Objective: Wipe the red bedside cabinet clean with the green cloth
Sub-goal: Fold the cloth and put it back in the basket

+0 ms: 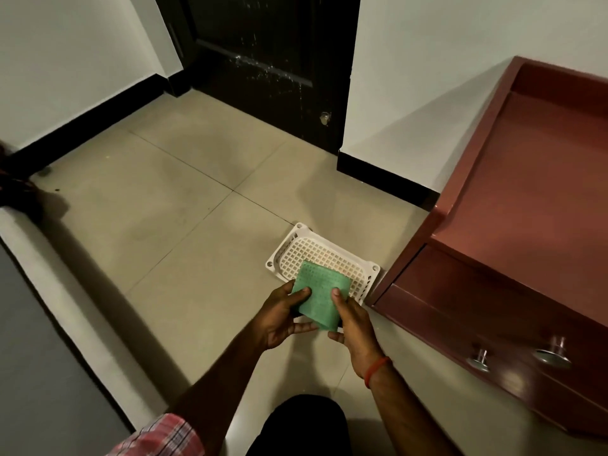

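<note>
A folded green cloth point(320, 292) is held between both hands above the floor, just left of the red bedside cabinet point(526, 199). My left hand point(283, 315) grips the cloth's left edge with the thumb on top. My right hand point(353, 327) grips its right edge, thumb also on top. The cabinet stands at the right, with a bare top framed by a raised rim, and a drawer front with two metal knobs point(478, 358). The cloth does not touch the cabinet.
A white plastic lattice basket point(306, 246) lies on the tiled floor under the cloth, beside the cabinet's corner. A dark door point(263, 60) is at the back. A low ledge point(65, 291) runs along the left. My dark knee point(299, 426) is at the bottom.
</note>
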`<action>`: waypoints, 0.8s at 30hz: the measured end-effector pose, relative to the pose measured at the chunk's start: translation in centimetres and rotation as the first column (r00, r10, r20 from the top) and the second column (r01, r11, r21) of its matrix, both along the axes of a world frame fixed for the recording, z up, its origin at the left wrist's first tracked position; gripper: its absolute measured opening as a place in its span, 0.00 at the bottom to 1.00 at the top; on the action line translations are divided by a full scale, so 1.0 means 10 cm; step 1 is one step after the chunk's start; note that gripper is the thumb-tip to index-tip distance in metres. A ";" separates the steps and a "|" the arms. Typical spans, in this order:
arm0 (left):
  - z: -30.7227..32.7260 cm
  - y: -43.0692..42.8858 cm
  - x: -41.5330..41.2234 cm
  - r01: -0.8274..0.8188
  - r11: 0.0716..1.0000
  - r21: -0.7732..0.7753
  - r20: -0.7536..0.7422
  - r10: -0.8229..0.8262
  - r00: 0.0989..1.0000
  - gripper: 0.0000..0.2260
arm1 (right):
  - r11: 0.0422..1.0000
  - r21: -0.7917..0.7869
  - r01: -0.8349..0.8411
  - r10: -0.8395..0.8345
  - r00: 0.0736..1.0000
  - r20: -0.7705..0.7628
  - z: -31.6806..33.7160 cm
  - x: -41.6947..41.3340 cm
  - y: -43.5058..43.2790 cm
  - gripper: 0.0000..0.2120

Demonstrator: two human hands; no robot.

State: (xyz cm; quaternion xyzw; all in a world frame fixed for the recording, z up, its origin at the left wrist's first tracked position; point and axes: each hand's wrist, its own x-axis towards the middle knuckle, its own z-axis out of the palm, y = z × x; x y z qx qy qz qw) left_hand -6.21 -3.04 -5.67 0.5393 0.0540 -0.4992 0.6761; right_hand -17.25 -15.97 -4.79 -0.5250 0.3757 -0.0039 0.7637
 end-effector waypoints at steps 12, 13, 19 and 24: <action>-0.36 0.00 0.11 -0.090 0.995 0.052 0.010 0.089 0.996 0.16 | 0.982 0.002 0.187 -0.186 0.982 0.039 -0.43 0.25 0.07 0.18; -0.37 0.00 0.12 -0.116 0.992 0.052 0.016 0.116 0.993 0.16 | 0.977 0.015 0.213 -0.213 0.977 0.027 -0.47 0.25 0.08 0.18; -0.41 -0.20 0.24 -0.138 0.988 0.074 0.172 0.124 0.977 0.22 | 0.922 0.025 0.387 -0.385 0.921 -0.057 -0.57 0.34 0.00 0.11; -0.31 -0.43 0.53 -0.119 0.980 0.157 0.522 0.020 0.853 0.19 | 0.906 -0.134 0.402 -0.410 0.911 -0.037 -0.49 0.62 -0.15 0.18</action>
